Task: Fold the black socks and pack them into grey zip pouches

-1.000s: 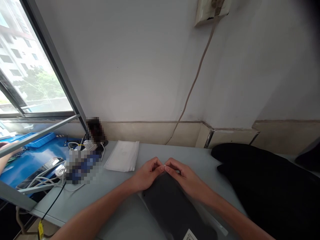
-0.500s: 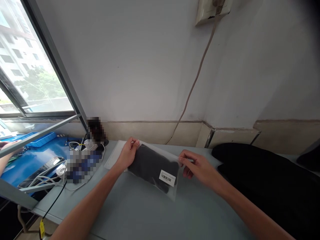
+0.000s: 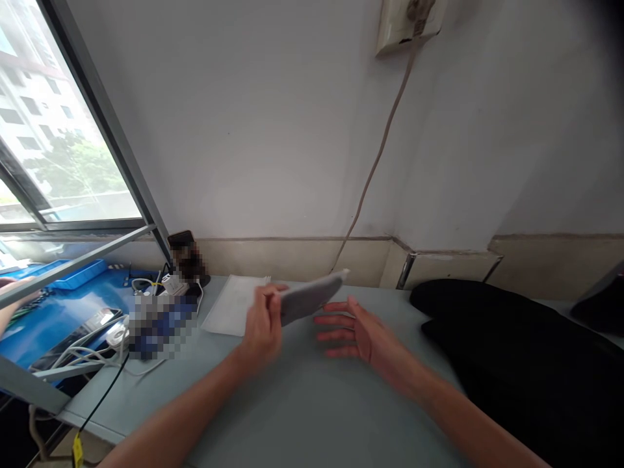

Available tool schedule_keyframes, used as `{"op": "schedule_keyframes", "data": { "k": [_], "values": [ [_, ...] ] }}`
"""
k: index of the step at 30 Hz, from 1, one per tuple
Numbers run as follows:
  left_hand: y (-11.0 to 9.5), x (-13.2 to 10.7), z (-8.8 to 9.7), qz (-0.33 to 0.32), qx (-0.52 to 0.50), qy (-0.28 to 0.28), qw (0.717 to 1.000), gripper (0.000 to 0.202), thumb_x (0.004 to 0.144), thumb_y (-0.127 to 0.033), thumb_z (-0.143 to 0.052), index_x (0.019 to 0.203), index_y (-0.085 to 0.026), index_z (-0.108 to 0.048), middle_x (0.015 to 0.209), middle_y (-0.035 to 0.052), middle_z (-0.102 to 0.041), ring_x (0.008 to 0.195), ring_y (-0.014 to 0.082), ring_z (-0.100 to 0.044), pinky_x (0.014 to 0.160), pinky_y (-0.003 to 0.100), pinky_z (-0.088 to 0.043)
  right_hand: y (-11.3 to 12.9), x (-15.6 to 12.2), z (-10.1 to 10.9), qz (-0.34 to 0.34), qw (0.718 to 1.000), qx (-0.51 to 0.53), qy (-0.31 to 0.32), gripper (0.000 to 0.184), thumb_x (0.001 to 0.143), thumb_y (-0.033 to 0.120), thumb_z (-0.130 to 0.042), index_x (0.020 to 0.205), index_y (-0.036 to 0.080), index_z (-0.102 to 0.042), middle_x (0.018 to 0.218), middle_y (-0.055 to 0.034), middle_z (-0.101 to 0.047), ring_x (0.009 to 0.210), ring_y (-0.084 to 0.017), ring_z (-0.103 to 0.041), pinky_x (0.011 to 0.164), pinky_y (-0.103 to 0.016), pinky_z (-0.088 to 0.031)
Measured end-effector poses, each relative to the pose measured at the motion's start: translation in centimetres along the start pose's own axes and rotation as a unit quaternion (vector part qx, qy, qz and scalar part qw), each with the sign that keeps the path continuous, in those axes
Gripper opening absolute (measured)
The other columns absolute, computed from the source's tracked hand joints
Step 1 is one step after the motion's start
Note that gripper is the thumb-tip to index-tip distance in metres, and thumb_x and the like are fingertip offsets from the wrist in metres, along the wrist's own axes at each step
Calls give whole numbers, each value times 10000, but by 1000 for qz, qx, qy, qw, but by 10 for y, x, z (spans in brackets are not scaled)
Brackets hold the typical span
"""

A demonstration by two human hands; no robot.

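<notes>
My left hand [image 3: 262, 325] is closed on the near end of a clear plastic bag [image 3: 312, 297] with dark fabric inside, lifted off the grey table [image 3: 292, 403] and seen nearly edge-on. My right hand [image 3: 353, 330] hovers just right of and below the bag, fingers stretched out and apart, holding nothing. A stack of empty clear bags [image 3: 234, 304] lies flat on the table just left of my left hand.
A large pile of black fabric [image 3: 517, 351] covers the table's right side. At left are white cables and a blurred device [image 3: 156, 318], a blue tray area [image 3: 63, 305] and another person's hand [image 3: 14, 289]. A cord [image 3: 375, 162] runs down the wall.
The bagged fabric went from lying flat under both hands to being lifted and turned edge-on. My right hand let go and opened; the left hand keeps hold.
</notes>
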State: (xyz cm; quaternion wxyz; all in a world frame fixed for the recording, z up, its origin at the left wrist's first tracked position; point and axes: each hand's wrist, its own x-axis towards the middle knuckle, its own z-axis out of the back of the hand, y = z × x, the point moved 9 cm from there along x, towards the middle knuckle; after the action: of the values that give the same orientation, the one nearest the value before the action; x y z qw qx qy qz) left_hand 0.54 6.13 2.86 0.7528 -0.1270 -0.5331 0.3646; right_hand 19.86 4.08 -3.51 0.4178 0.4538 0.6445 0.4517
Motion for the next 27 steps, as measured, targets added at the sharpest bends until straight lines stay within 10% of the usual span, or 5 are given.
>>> {"op": "schedule_keyframes", "data": {
  "k": [5,10,15,22,27],
  "values": [
    [-34,-21,-43,-100,-37,227,968,381,1093,-500,-281,1143,-222,-535,1023,82,-696,931,207,-685,829,340,-542,-4,1,13,3,997,-60,-55,414,946,573,-566,1135,226,-693,1116,-111,-779,994,-290,-751,837,-437,-617],
    [-18,-23,-59,-46,53,284,956,306,1080,-389,-423,1326,-254,-546,1443,106,-552,1362,261,-510,1104,460,-461,-13,10,37,43,972,-190,-130,417,903,518,-612,1160,196,-674,1009,-88,-766,913,-287,-734,848,-456,-586],
    [-4,-32,-70,-25,100,301,948,270,1073,-403,-436,1217,-211,-560,1397,127,-566,1358,284,-510,1113,519,-453,-8,8,53,107,904,-345,-228,544,885,481,-629,1347,210,-536,1166,-110,-701,985,-283,-706,861,-465,-572],
    [4,-30,-67,-6,171,261,950,207,1037,-304,-458,1192,-183,-523,1263,142,-594,1226,303,-583,973,512,-538,-3,5,8,167,860,-475,-83,311,979,348,-527,1218,238,-694,1244,-83,-721,1184,-290,-627,1039,-510,-499],
    [20,-37,-76,-26,241,310,919,476,1063,-282,-334,1533,-222,-379,1667,130,-290,1558,347,-222,1220,598,-304,-12,6,-2,179,848,-497,-52,396,1008,351,-483,1345,230,-652,1410,-100,-658,1319,-290,-566,1139,-519,-434]
  ]
}}
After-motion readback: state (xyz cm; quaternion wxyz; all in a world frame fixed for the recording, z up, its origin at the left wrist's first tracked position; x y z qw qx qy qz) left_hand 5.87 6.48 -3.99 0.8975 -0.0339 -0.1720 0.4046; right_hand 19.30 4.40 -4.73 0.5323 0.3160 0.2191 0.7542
